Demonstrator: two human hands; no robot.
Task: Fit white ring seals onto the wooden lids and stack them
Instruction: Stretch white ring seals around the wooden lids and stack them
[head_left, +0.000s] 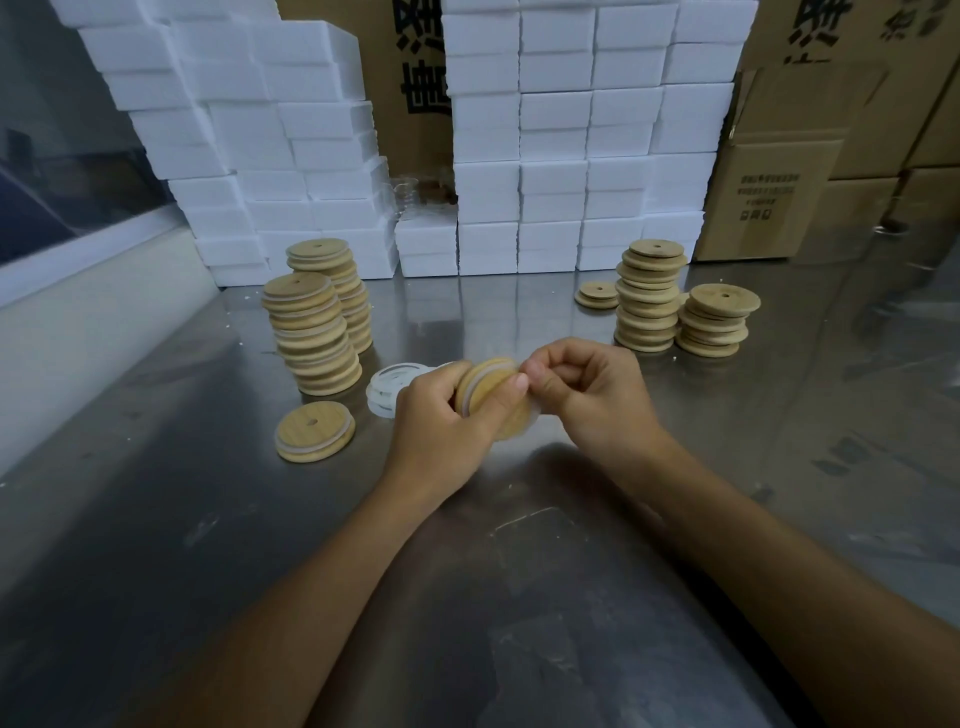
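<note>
Our fingers (540, 375) on the right hand (587, 387) are curled in and pinch the white ring seal (480, 388) at the lid's upper right edge, while the left hand (441, 415) wraps the wooden lid (488, 384) from the left, thumb laid across its face; the lid sits between our two hands, raised off the counter (519, 571) and tilted on edge, so its flat face looks up and to the right; the seal shows as a pale band round the rim, and we judge it partly seated, with the part under the right fingers the bit to be worked home; the right hand is the one placed to do that, the left only steadies.

Just behind the left hand lie loose white rings (387, 387) on the counter; to the left rests a single sealed lid (315, 431), and beyond it two tall stacks of sealed lids (311, 332); well apart to the right stand stacks of bare lids (649, 296); nothing lies between our hands and the left stacks, so we judge the path for stacking open; white foam boxes (519, 156) and cardboard cartons (779, 182) wall the back.
</note>
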